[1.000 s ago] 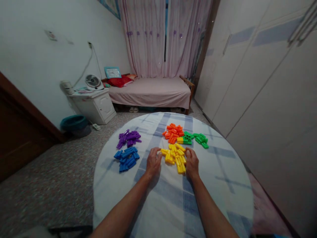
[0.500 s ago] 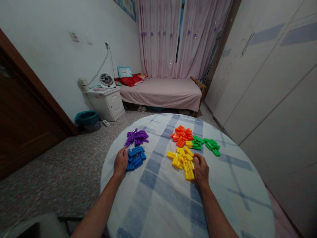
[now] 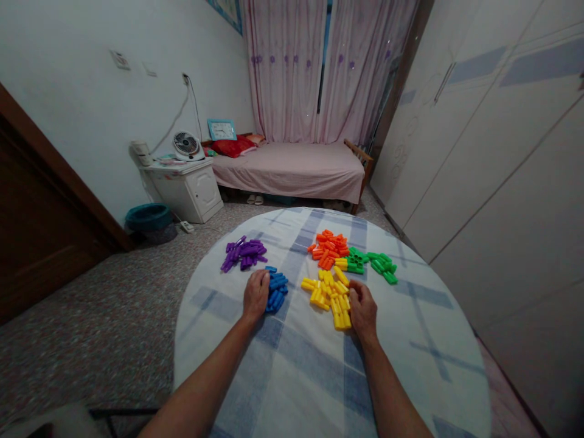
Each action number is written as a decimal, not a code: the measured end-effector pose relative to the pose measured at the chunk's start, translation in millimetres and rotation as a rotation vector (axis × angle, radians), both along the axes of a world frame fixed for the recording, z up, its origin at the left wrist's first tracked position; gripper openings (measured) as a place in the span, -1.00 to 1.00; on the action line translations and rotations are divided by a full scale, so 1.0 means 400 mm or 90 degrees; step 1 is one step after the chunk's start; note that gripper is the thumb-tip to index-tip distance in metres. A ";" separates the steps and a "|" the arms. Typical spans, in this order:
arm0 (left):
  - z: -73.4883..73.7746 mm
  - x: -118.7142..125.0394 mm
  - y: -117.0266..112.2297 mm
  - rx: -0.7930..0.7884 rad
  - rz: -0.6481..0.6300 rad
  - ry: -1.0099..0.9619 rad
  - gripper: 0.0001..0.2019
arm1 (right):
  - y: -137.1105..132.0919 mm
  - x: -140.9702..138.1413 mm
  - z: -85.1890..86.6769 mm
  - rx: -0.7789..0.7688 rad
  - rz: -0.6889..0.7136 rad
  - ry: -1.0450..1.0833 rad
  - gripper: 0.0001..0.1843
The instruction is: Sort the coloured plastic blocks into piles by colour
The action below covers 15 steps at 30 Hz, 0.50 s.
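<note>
Just now sweeps the blue pieces (image 3: 277,292) rightward over the bench (image 3: 301,383) to the frame's lower centre with the left hand (image 3: 256,295), narrowing, not closing, the gap to the yellow pieces (image 3: 340,299). Holds left fingers (image 3: 263,277) part-curled against the blue, right hand (image 3: 364,309) loosely curled beside the yellow; cannot tell of any grip.

Forward-down head view, seemingly wide-angle
</note>
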<state>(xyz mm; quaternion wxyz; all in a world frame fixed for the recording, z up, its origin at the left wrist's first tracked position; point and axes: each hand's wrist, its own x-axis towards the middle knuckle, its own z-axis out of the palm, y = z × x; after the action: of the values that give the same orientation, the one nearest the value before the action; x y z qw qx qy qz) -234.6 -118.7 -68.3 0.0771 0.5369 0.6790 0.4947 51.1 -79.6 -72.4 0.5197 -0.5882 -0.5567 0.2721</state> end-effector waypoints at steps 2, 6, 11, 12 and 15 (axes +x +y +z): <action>-0.002 0.051 0.016 0.003 -0.022 0.003 -0.63 | 0.000 0.001 -0.001 -0.001 0.001 -0.002 -0.56; -0.005 0.141 0.036 -0.001 -0.048 0.003 -0.66 | -0.002 0.003 -0.001 0.004 0.005 -0.006 -0.56; -0.002 0.203 0.035 -0.014 -0.058 0.021 -0.65 | -0.012 -0.001 0.016 -0.011 0.010 -0.008 -0.56; 0.004 0.199 0.035 -0.014 -0.058 0.037 -0.65 | -0.014 -0.002 0.020 -0.020 0.010 -0.003 -0.56; 0.037 0.129 0.050 0.014 -0.027 0.107 -0.61 | -0.017 -0.003 0.027 -0.046 0.007 0.013 -0.53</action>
<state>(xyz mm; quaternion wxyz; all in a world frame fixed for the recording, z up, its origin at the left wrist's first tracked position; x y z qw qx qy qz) -183.1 -98.9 -53.4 0.0248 0.5917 0.6658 0.4538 50.1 -86.6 -61.6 0.5019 -0.6009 -0.5444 0.3010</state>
